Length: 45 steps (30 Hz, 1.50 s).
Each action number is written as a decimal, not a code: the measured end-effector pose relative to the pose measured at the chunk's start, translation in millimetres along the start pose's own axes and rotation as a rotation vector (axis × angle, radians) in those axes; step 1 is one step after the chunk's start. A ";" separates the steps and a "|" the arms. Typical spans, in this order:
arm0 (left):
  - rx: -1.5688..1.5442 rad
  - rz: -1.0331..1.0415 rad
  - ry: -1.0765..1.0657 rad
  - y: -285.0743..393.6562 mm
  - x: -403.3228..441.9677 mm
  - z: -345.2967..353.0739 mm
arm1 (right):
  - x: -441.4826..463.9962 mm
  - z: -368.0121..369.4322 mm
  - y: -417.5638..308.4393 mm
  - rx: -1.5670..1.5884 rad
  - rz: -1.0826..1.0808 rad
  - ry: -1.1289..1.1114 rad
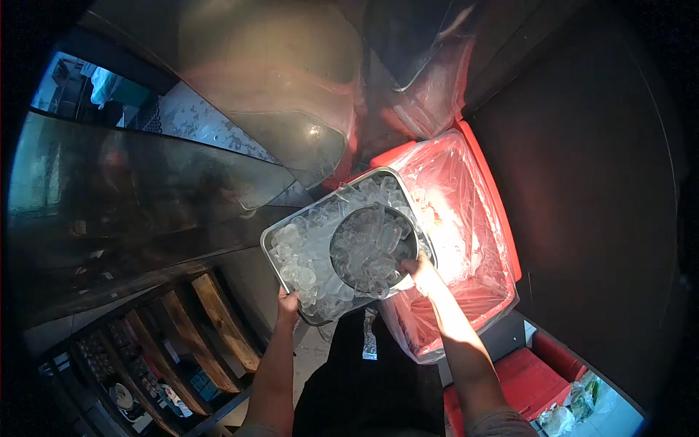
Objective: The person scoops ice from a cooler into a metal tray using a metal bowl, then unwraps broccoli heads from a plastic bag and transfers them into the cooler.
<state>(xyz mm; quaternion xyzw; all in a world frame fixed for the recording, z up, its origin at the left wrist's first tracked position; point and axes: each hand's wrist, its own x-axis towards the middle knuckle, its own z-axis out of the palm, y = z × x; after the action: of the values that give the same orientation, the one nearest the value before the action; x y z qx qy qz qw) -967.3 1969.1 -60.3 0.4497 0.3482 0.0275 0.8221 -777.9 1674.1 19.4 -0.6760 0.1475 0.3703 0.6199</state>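
A rectangular metal tray (273, 251) full of ice pieces is in the middle of the head view. My left hand (288, 300) grips the tray's near left corner, its fingers closed on the rim. My right hand (417, 269) is closed on the rim of a round metal bowl (333, 247), which is filled with ice and sits over the tray's right part. Just right of the tray stands a red container (494, 197) lined with clear plastic (437, 164), brightly lit inside.
Slatted wooden racking (226, 320) with items below it is at the lower left. A dark panel (590, 204) rises on the right. Red boxes (531, 382) stand at the lower right. A shiny metal surface (145, 189) runs along the left.
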 end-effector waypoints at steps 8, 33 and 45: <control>-0.028 -0.053 0.007 0.0 1.3 0.9 | -2.1 -6.6 -20.0 -0.388 -0.452 0.150; -0.249 -0.089 0.231 47.8 11.8 35.9 | 43.3 -17.7 -64.8 0.337 -0.142 0.031; -0.121 -0.302 0.046 61.8 23.4 33.0 | 31.6 -40.4 8.6 0.168 -0.221 0.285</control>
<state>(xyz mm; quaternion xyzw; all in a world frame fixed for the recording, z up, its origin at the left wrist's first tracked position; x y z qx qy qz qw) -913.3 1990.5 -14.6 0.3412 0.4283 -0.0651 0.8342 -749.2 1642.4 -10.2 -0.6795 0.1890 0.1870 0.6838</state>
